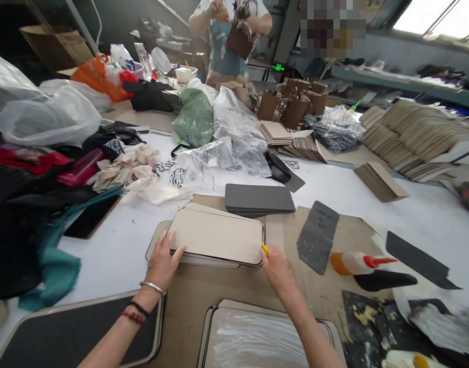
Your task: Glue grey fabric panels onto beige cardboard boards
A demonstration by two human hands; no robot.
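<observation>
A stack of beige rounded-corner boards with dark edges lies in front of me. My left hand grips its near left corner, thumb along the front edge and fingers at the left side. At the right end, my right hand is closed around a thin yellow tool, whose tip touches the boards' edge; the rest of it is hidden in the hand. Just behind lies a stack of dark grey boards. Nearer me is another board stack, its top smeared with white streaks, partly covered by my right forearm.
A large dark board is at lower left, a phone beyond it. On the right are a glue bottle with a red nozzle and loose grey pieces. Plastic bags crowd the back; a person stands across the table.
</observation>
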